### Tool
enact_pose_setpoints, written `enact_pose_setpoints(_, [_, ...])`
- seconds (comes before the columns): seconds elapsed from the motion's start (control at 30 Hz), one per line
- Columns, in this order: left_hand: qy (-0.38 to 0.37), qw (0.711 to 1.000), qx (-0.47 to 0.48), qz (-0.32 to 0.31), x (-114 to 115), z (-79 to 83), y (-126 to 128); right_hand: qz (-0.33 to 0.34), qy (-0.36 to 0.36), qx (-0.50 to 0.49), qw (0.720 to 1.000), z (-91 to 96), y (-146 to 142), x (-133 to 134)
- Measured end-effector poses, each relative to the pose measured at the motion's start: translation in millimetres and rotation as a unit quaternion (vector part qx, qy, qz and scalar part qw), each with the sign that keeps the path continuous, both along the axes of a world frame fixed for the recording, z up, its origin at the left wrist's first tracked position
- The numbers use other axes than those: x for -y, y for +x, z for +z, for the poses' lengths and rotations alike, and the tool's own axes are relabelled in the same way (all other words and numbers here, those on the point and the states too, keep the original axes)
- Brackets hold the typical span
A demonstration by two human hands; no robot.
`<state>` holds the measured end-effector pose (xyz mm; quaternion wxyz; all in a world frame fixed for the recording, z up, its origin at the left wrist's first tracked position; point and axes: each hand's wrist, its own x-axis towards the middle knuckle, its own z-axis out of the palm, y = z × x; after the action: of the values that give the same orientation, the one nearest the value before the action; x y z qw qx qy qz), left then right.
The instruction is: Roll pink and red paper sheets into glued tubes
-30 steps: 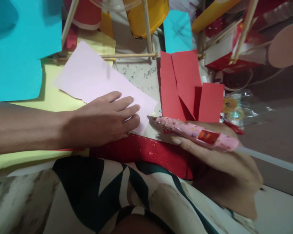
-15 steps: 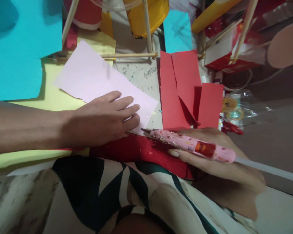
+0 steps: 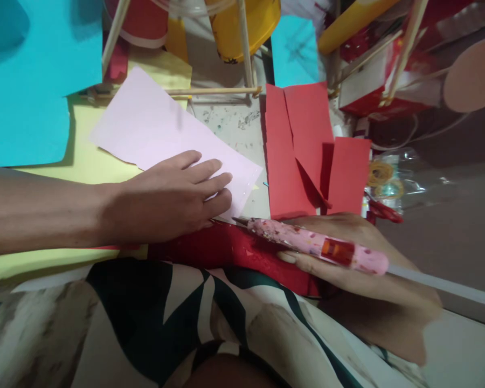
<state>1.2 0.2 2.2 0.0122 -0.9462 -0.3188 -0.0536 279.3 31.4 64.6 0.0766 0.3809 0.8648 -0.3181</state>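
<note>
Grasped in right hand [image 3: 382, 288]: one pink glue gun [image 3: 307, 241], its tip at the near corner of one pale pink paper [image 3: 161, 129]. Left hand [image 3: 178, 199]: palm down, unclenched, on that paper, which partly overlaps yellow paper [image 3: 89, 153].

Craft corner, paper-and-glue kind, set around you at a marked, pale tabletop [image 3: 230, 119]; whether it belongs to a home or a workshop cannot be told. Shown by: your blue paper [image 3: 24, 118], yellow paper [image 3: 105, 161], pink paper [image 3: 157, 118] and cut red paper [image 3: 307, 118]; a pink glue gun [image 3: 295, 237], clear stick [image 3: 444, 287] at its rear; wooden sticks [image 3: 214, 91] joined at corners. Crowded about you: a yellow container [image 3: 256, 29], a red-and-white box [image 3: 366, 97], a clear plastic bag [image 3: 418, 188].
</note>
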Motion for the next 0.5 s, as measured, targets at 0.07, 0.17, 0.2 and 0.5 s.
enact_pose_setpoints(0.07, [-0.006,1.0,0.007,0.001,0,-0.2,0,0.01,-0.022,-0.001,1.0,-0.6,2,-2])
enact_pose_setpoints(0.17, [0.0,1.0,0.001,-0.001,0,-0.4,0,0.024,0.01,-0.019,0.999,-3.4,4,-3])
enact_pose_setpoints(0.2, [0.003,1.0,-0.001,-0.003,0,-0.4,0,0.031,0.019,-0.028,0.999,-4.8,5,-3])
enact_pose_setpoints(0.5, [0.003,1.0,0.024,-0.002,0,-1.7,0,0.075,0.021,-0.066,0.995,-9.8,8,-6])
